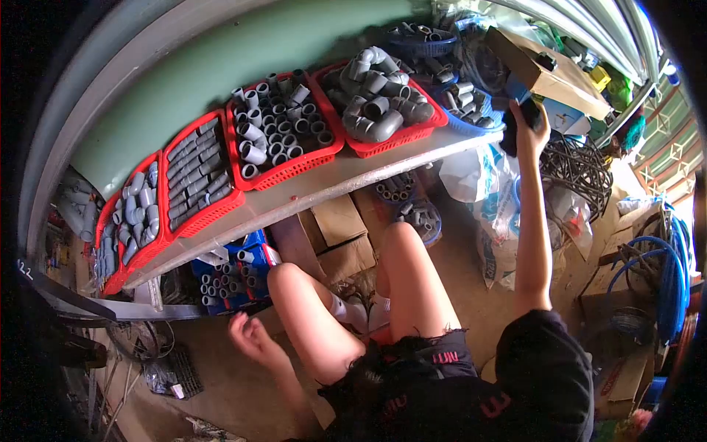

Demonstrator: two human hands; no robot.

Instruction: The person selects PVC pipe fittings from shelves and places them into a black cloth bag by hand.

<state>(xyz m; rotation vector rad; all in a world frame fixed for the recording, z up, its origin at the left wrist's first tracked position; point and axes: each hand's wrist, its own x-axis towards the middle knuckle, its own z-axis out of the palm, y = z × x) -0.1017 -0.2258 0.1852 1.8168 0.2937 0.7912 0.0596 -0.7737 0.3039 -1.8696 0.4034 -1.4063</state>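
Note:
My right hand (533, 131) is raised at the right end of the shelf, its fingers closed around a dark black object (521, 121) whose kind I cannot make out. Beside it sits a blue basket (490, 130) of grey pipe fittings (462, 96). My left hand (252, 337) hangs low, left of my knee, with loosely bent fingers apart and nothing in them. Closest to that hand is a blue box (234, 300) of grey pipe fittings under the shelf.
Red baskets (283, 175) of grey pipe fittings line the shelf (353, 175). Cardboard boxes (340, 221) and white plastic sacks (497, 214) stand below. A cardboard tray (549, 74) lies at the upper right. Blue hose coils (672, 272) hang at the right.

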